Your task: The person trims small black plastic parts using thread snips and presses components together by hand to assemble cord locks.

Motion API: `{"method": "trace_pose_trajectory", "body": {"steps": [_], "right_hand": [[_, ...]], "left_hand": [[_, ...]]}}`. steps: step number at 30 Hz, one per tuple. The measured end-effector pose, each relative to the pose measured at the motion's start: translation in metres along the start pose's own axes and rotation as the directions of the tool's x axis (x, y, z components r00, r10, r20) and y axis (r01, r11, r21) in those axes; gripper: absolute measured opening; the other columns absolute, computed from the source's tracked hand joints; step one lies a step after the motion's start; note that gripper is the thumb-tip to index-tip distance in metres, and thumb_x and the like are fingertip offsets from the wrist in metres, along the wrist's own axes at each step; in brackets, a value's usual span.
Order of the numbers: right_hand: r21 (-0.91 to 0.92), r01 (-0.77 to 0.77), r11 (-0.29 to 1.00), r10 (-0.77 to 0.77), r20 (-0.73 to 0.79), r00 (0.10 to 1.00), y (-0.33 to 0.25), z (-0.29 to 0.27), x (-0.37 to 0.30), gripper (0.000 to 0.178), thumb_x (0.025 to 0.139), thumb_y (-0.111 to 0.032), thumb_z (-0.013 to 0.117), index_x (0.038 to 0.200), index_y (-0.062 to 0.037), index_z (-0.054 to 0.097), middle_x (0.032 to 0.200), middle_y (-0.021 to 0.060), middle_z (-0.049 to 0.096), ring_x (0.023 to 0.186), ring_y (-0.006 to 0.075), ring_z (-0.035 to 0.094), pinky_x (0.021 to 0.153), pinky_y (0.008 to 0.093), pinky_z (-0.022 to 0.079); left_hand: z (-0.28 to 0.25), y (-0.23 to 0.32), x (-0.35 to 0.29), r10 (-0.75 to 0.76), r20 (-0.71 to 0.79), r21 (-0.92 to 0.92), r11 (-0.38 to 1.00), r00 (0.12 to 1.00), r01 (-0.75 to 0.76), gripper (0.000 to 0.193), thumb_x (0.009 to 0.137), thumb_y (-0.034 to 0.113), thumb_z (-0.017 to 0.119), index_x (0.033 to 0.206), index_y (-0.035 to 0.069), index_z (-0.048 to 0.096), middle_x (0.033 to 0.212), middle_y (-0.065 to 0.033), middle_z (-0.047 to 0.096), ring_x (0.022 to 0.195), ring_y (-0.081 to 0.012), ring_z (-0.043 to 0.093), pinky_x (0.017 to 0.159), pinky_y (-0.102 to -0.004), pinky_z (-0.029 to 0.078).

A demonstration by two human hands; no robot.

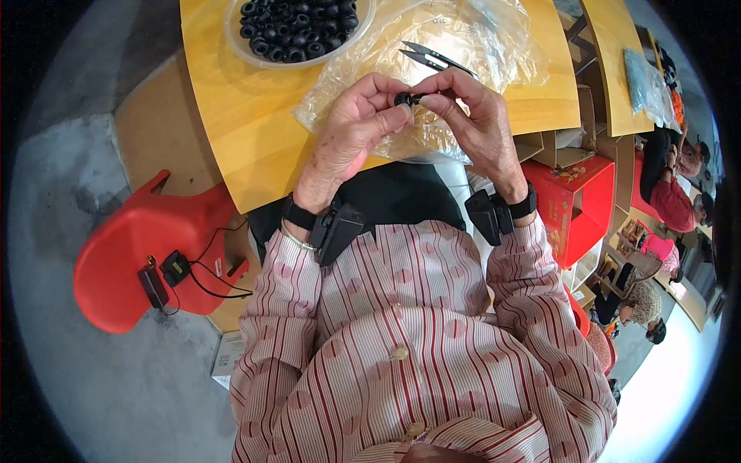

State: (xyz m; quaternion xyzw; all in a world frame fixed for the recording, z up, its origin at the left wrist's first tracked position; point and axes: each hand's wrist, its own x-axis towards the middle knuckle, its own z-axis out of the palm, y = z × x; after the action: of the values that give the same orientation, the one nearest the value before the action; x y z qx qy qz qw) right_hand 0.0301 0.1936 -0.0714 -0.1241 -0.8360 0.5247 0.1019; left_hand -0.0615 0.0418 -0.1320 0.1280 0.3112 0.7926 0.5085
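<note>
My left hand (351, 131) pinches a small round black part (401, 99) between thumb and fingertips, above the near edge of the table. My right hand (471, 123) meets it from the other side, thumb and forefinger closed on the dark end of the same part or on a second small piece; I cannot tell which. Just beyond my fingers, a pair of black thread snips (432, 59) lies on a crumpled clear plastic bag (347, 89). To the far left stands a clear round tub (302, 62), filled with several similar black hollow parts (297, 29).
The yellow table (247, 131) curves around in front of me. A red stool (116, 262) at left carries small black devices with cables (176, 268). At right are a red box (571, 208), cardboard boxes and another table (617, 69). Several people sit farther right.
</note>
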Motion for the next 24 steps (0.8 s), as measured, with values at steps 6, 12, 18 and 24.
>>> {"method": "trace_pose_trajectory", "body": {"steps": [6, 12, 18, 24], "right_hand": [[-0.056, 0.012, 0.998, -0.013, -0.017, 1.0, -0.0039, -0.0006, -0.0001, 0.013, 0.08, -0.006, 0.068, 0.093, -0.0028, 0.067, 0.081, 0.0061, 0.063, 0.074, 0.0151, 0.06, 0.065, 0.0273, 0.047], [-0.148, 0.048, 0.988, -0.051, -0.017, 0.999, -0.0061, -0.0012, 0.0006, 0.012, 0.079, -0.007, 0.068, 0.091, -0.0038, 0.066, 0.08, 0.0084, 0.062, 0.074, 0.0213, 0.06, 0.065, 0.0302, 0.047], [-0.192, 0.079, 0.978, -0.08, 0.001, 0.997, -0.0061, -0.0024, 0.0003, 0.011, 0.079, -0.007, 0.068, 0.089, -0.0038, 0.065, 0.079, 0.0085, 0.061, 0.075, 0.0227, 0.06, 0.065, 0.0305, 0.047], [-0.118, 0.051, 0.992, -0.05, 0.014, 0.999, -0.002, -0.0022, -0.0026, 0.01, 0.079, -0.004, 0.067, 0.089, -0.0028, 0.065, 0.077, 0.0074, 0.062, 0.072, 0.0185, 0.059, 0.064, 0.0291, 0.047]], "left_hand": [[-0.0011, -0.0008, 0.0005, 0.006, 0.012, 0.011, 1.0, 1.0, -0.006, 0.026, 0.087, 0.003, 0.061, 0.11, 0.001, 0.051, 0.096, -0.0064, 0.06, 0.086, -0.0115, 0.059, 0.074, -0.0224, 0.045], [-0.0005, -0.0012, 0.0001, 0.008, 0.007, 0.021, 1.0, 1.0, -0.008, 0.026, 0.087, 0.001, 0.06, 0.111, 0.001, 0.05, 0.096, -0.0066, 0.06, 0.086, -0.0116, 0.059, 0.074, -0.0218, 0.045], [0.0037, -0.0017, -0.0007, 0.022, -0.036, 0.079, 0.997, 0.999, -0.02, 0.027, 0.086, -0.001, 0.059, 0.112, 0.0, 0.051, 0.096, -0.0059, 0.06, 0.087, -0.011, 0.059, 0.078, -0.0219, 0.047], [0.0054, -0.0025, 0.0, 0.04, -0.033, 0.118, 0.992, 0.999, -0.036, 0.026, 0.081, -0.008, 0.062, 0.104, 0.0, 0.055, 0.094, -0.0054, 0.061, 0.089, -0.009, 0.058, 0.082, -0.0222, 0.048]]}}
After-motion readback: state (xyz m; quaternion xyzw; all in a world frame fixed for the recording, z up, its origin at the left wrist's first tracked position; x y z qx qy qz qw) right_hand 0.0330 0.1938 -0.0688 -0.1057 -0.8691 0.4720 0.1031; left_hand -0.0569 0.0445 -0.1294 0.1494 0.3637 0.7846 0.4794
